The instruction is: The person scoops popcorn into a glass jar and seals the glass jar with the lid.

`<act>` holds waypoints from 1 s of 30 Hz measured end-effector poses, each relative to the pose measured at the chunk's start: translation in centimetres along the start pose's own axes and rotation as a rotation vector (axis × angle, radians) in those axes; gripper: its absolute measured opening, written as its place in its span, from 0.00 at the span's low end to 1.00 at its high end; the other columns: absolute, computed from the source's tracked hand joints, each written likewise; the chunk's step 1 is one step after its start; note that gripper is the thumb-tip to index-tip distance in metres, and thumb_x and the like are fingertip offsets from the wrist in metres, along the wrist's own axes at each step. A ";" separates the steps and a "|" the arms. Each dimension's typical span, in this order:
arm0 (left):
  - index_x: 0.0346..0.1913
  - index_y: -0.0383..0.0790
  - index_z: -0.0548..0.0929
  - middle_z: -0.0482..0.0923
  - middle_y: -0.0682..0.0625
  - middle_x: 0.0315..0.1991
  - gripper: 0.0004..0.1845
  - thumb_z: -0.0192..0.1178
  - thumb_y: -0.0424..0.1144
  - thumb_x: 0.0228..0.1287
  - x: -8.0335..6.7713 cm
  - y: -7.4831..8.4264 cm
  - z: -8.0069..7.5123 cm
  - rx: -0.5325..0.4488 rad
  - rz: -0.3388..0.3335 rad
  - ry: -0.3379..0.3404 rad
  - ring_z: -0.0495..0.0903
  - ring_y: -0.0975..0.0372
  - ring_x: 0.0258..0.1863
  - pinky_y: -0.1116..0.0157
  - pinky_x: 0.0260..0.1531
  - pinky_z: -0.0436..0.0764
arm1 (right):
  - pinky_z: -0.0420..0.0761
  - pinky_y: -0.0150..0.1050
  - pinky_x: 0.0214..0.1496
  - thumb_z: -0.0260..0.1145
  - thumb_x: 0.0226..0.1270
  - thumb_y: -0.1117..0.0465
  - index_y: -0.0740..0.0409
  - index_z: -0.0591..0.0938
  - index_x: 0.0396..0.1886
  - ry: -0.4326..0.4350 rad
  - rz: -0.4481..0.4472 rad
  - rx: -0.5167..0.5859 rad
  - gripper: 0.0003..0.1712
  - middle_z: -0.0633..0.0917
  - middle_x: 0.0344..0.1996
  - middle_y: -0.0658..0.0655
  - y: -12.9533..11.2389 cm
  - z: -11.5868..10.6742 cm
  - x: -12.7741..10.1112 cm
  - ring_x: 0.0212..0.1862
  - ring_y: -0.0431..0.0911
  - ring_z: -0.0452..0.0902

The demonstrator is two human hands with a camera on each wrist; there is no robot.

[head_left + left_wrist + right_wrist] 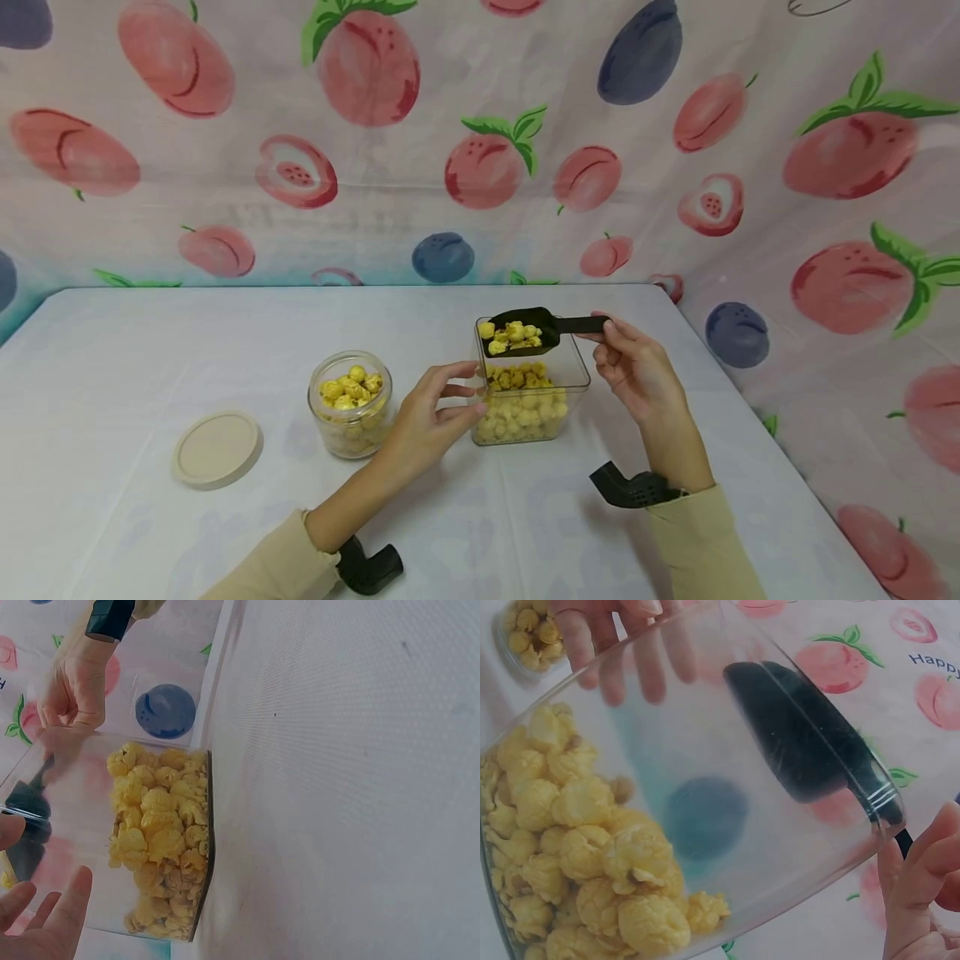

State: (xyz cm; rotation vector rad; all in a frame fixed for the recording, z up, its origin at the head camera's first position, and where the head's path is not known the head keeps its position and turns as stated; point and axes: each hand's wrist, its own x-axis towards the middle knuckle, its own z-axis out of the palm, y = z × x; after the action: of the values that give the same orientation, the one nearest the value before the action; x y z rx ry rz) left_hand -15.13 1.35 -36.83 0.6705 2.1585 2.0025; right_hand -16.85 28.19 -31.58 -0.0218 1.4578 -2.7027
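Counting: one scoop (525, 329), one tub (531, 392), one jar (350, 403), one lid (217, 447)
Right hand (637, 367): pinching the loaded scoop's handle above the tub
Left hand (427, 417): fingers spread loosely beside the tub
Surface: white table (150, 350), fruit-print cloth (225, 125) behind

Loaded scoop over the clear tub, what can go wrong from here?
1. The black plastic scoop is heaped with yellow popcorn and held by its handle tip in the right hand; a tilt could spill pieces onto the white table.
2. The left hand only lightly touches the clear square container, so a bump might shift it.
3. The round glass jar looks nearly full; more may overflow.
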 end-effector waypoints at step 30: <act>0.64 0.35 0.66 0.66 0.41 0.61 0.29 0.61 0.32 0.60 -0.3 2.7 -1.4 0.144 0.129 0.005 0.72 0.52 0.56 0.64 0.54 0.78 | 0.76 0.27 0.23 0.46 0.73 0.68 0.63 0.81 0.44 -0.147 -0.070 0.136 0.16 0.87 0.33 0.60 -0.8 2.8 -1.8 0.21 0.41 0.75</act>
State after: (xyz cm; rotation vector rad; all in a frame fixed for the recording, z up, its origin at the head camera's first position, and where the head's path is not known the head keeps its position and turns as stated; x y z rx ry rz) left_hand -14.70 0.03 -34.08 0.8449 2.3358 1.9226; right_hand -15.02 26.44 -29.37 -0.2629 1.2535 -2.7815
